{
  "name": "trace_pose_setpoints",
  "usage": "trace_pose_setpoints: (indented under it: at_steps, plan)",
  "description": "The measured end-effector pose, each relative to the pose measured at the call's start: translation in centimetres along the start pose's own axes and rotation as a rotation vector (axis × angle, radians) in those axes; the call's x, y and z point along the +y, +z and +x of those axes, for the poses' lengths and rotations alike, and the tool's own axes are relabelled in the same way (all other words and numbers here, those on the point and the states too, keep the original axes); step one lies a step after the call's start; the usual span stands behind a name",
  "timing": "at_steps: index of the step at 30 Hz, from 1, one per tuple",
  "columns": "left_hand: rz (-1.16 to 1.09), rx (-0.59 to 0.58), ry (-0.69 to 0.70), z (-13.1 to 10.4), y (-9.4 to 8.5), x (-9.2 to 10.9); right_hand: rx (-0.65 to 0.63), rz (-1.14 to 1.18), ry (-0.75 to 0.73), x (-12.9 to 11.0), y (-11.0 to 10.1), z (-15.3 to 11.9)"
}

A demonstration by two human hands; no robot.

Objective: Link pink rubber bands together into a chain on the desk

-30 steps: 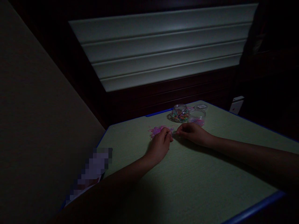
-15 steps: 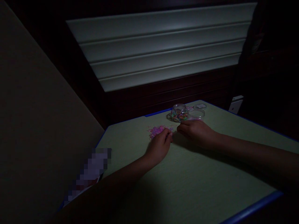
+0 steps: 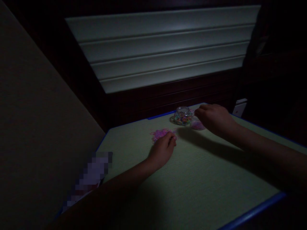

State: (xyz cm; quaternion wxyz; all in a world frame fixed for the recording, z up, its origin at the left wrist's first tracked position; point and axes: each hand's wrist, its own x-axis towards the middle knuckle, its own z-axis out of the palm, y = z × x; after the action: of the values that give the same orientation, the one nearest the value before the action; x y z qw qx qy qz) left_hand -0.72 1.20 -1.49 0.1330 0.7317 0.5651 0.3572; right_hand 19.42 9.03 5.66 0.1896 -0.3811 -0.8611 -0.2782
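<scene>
My left hand point(image 3: 164, 148) rests at the near right edge of a pile of small pink pieces point(image 3: 158, 134), its fingers closed in a pinch; what they hold, if anything, is too small to name. My right hand point(image 3: 214, 118) is raised over a low clear container point(image 3: 198, 125) with pink bits in it, fingertips pressed together; their contents cannot be made out. Just left of that container stands a clear round jar point(image 3: 182, 116) of multicoloured rings.
The pale green table point(image 3: 203, 179) has blue edging. A blurred pale item point(image 3: 96, 172) lies at its left edge. Beyond the table are a slatted panel point(image 3: 168, 48) and a small white box point(image 3: 240, 107). The room is dim.
My right hand has moved right and away from me, from beside my left hand to above the low container, now partly covering it. My left hand has stayed by the pink pile.
</scene>
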Motion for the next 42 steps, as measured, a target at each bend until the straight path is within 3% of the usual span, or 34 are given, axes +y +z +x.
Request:
trace_pose_setpoints:
  at_steps: [7, 20, 23, 26, 30, 35, 42]
  plan:
    - [0.017, 0.024, -0.008, 0.0, 0.1, 0.0, -0.048, -0.103, 0.147, 1.5, 0.4, 0.0]
    - [0.004, 0.015, 0.003, 0.0, 0.1, -0.2, -0.06, -0.044, 0.141, 1.3, 0.3, 0.0]
    - [-0.001, 0.022, 0.006, 0.0, 0.2, -0.2, 0.001, 0.069, 0.1, 0.4, 0.6, -0.1]
    - [-0.003, 0.027, 0.004, 0.0, 0.2, -0.2, 0.062, 0.366, 0.023, -1.4, 1.5, -0.4]
    - [0.001, 0.031, 0.002, 0.0, 0.1, -0.1, 0.018, 0.679, -0.075, -4.2, 3.0, -1.1]
    - [0.007, 0.024, -0.009, 0.0, 0.1, -0.1, -0.084, 0.777, -0.114, -5.9, 3.9, -1.5]
    - [0.001, 0.009, -0.02, 0.0, 0.0, 0.2, -0.104, 0.769, -0.101, -5.2, 4.9, -1.2]
